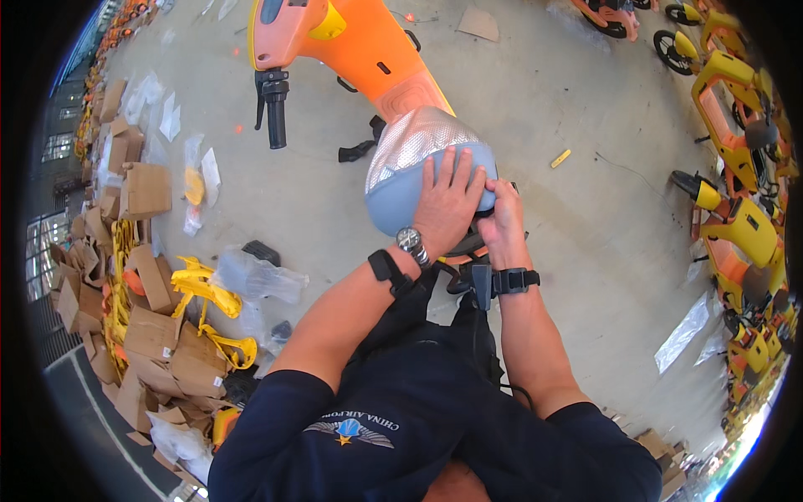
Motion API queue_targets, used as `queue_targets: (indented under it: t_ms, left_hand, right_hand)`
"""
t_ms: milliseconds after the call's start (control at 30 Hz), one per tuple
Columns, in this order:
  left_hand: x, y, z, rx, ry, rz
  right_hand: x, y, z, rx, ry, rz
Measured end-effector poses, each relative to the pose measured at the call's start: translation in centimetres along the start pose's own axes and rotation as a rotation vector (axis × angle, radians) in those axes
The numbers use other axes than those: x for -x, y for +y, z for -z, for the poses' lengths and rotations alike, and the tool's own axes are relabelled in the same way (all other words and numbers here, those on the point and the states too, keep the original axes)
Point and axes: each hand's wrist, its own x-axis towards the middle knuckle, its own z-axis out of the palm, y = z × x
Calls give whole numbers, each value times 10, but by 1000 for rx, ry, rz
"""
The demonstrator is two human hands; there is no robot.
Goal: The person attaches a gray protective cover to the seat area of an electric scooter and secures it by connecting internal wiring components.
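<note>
Before me stands an orange scooter (381,63) with a black handlebar grip and lever. Its seat is wrapped in a grey-blue seat cover (393,201), which has a shiny silver, foil-like part toward the scooter's front. My left hand (450,199) lies flat on top of the cover, fingers stretched forward. At the cover's right rear rim, my right hand (504,222) pinches the edge between bent fingers and thumb. Part of the right fingers and the underside of the seat are hidden. I wear a wristwatch on the left wrist and black straps on both wrists.
Cardboard boxes (146,191), plastic wrap and yellow frame parts (205,289) lie piled at the left. Several yellow and orange scooters (736,243) line the right side. A small yellow object (560,158) and a cardboard scrap (478,23) lie on the concrete floor.
</note>
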Motion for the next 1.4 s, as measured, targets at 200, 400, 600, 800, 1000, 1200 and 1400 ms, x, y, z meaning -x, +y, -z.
queue_targets:
  t_ms: [200,400,600,800,1000,1200,1400]
  left_hand:
    - [-1,-2,-4,-18,-12,-108]
    - [-4,-4,2,-24,4,-145]
    - [-22,-5,11,-36,-21,-144]
    - [-26,-37,35,-81,-24,-36]
    - [-30,-35,32,-230,129,63]
    - [-37,-33,27,-156,195,110]
    - [-41,-33,19,-228,196,7]
  right_hand:
    - [-5,-6,9,2,-21,-2]
    - [-15,-32,-3,234,-23,-42]
    - [-28,-25,0,29,-46,10]
    - [-49,-32,-18,205,-574,-111]
    - [-75,-58,-45,1064,-878,709]
    - [-84,-77,-40,1138,-1061,1078]
    - [-97,-59,-35,1075,-812,1087]
